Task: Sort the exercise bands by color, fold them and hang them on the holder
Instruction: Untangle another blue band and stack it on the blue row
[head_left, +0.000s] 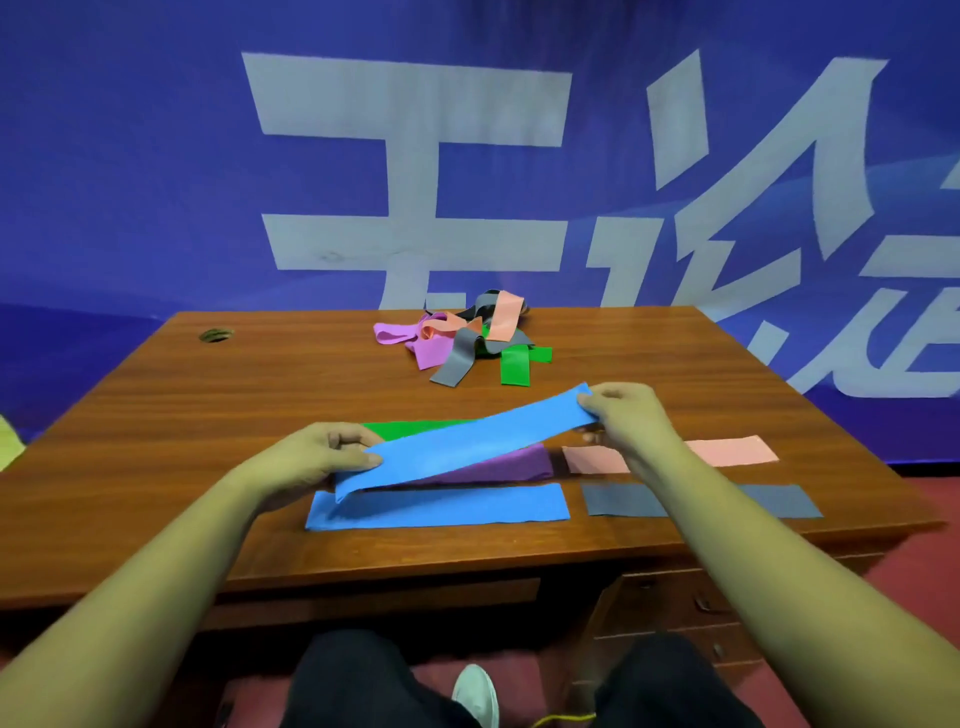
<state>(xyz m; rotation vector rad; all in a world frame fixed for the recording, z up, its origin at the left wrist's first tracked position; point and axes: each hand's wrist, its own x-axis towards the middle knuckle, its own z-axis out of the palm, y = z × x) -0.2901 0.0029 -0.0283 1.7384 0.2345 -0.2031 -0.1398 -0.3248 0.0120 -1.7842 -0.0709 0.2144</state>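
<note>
I hold a blue band (467, 441) stretched flat above the desk, my left hand (317, 457) pinching its near-left end and my right hand (623, 415) its far-right end. Under it lie flat bands: another blue one (441, 506) nearest me, a purple one (504, 465) and a green one (410, 427) behind it. To the right lie a pink band (727, 451) and a grey band (779, 501), partly hidden by my right forearm. A tangled pile of bands (467, 335), purple, salmon, grey and green, sits at the desk's far side. No holder is in view.
The wooden desk (208, 415) has a round cable hole (215, 335) at its far left and drawers (675, 603) below on the right. A blue banner with large white characters (415, 156) hangs right behind the desk. My knees and a white shoe (475, 693) show underneath.
</note>
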